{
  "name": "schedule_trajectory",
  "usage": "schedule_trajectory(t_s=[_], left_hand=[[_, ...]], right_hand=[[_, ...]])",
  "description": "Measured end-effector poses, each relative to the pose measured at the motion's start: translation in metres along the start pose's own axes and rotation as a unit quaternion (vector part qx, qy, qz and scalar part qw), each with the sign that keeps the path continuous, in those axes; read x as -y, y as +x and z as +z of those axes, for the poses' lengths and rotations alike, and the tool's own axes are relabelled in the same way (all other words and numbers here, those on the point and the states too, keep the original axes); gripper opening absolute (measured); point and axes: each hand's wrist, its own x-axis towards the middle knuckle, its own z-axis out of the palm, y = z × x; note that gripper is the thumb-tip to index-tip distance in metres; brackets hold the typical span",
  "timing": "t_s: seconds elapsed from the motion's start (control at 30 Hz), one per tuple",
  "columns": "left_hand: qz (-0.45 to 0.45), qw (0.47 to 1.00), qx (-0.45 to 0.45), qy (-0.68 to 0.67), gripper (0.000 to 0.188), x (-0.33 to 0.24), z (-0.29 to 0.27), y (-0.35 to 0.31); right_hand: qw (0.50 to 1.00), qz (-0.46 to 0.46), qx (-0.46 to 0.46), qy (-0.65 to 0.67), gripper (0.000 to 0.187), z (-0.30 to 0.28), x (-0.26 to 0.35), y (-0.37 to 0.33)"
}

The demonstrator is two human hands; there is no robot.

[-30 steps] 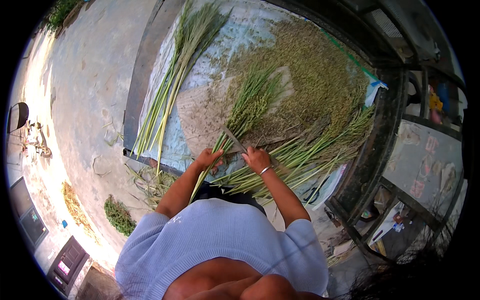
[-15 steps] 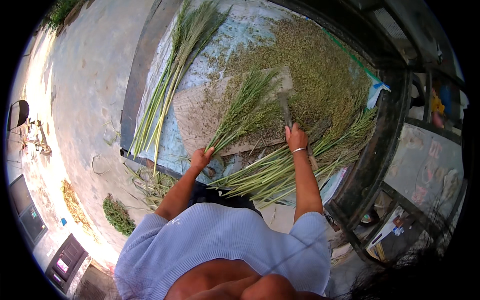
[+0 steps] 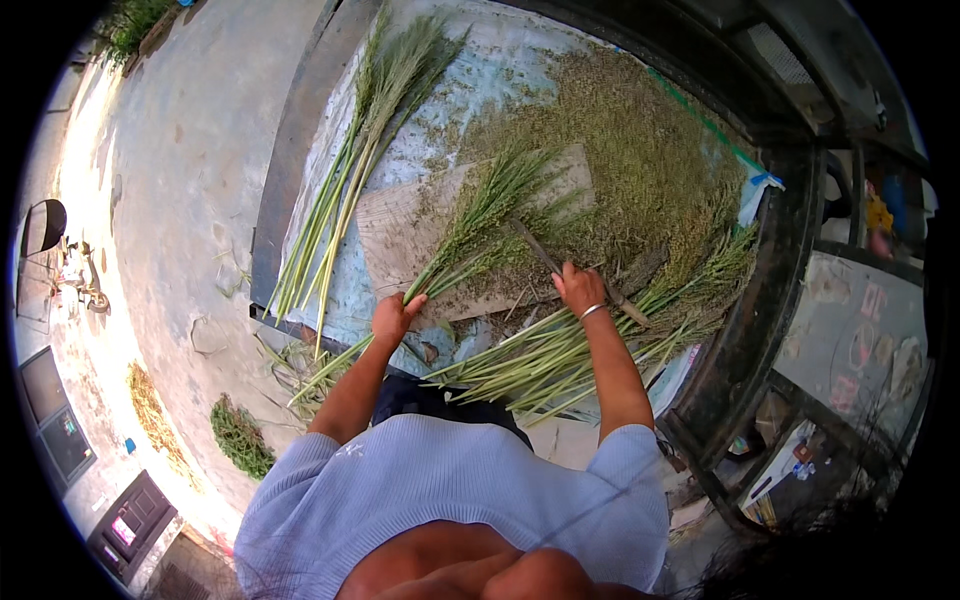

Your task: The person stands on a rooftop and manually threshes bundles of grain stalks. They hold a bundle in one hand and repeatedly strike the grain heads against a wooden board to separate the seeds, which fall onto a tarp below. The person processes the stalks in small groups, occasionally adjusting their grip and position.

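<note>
My left hand point(image 3: 393, 320) is closed around the stems of a bunch of green seed-headed grain stalks point(image 3: 478, 228). Their drooping heads lie across a worn wooden board point(image 3: 392, 215), and the cut ends stick out behind my hand. In my closed right hand point(image 3: 580, 288) is a long, narrow stick-like tool point(image 3: 535, 243). Its thin end slants over the seed heads; its thicker brown end juts out to the right of my hand. I cannot tell exactly what kind of tool it is. A pile of pale green stalks point(image 3: 520, 362) lies near me, beneath my right forearm.
Loose seed point(image 3: 640, 130) is spread over a pale blue sheet point(image 3: 345, 270) on the raised bed. Another bunch of stalks point(image 3: 350, 180) lies at the left. A dark metal frame point(image 3: 745, 330) borders the right side. Scattered stems and a green heap point(image 3: 240, 437) lie on the concrete floor.
The tool's thin end has swung left and down from the board's right edge onto the seed heads. My right hand has moved slightly left and nearer to me; my left still holds the bunch.
</note>
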Motion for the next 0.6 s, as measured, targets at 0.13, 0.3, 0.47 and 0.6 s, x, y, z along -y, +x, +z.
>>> schedule_trajectory(t_s=[0.13, 0.3, 0.47, 0.6], left_hand=[[-0.036, 0.999, 0.032, -0.025, 0.057, 0.024, 0.003, 0.001], [-0.058, 0.994, 0.081, -0.035, 0.055, 0.031, 0.006, 0.004], [-0.041, 0.996, 0.068, -0.026, 0.056, 0.014, -0.005, 0.006], [-0.042, 0.996, 0.073, -0.036, 0.056, 0.013, -0.012, 0.013]], right_hand=[[0.953, 0.292, -0.085, -0.008, 0.029, -0.034, -0.046, 0.003], [0.983, 0.147, -0.105, -0.034, 0.027, -0.059, 0.013, -0.007], [0.984, -0.124, -0.097, 0.078, 0.028, -0.011, 0.087, 0.007], [0.985, 0.169, -0.044, 0.009, 0.028, -0.014, -0.010, 0.015]])
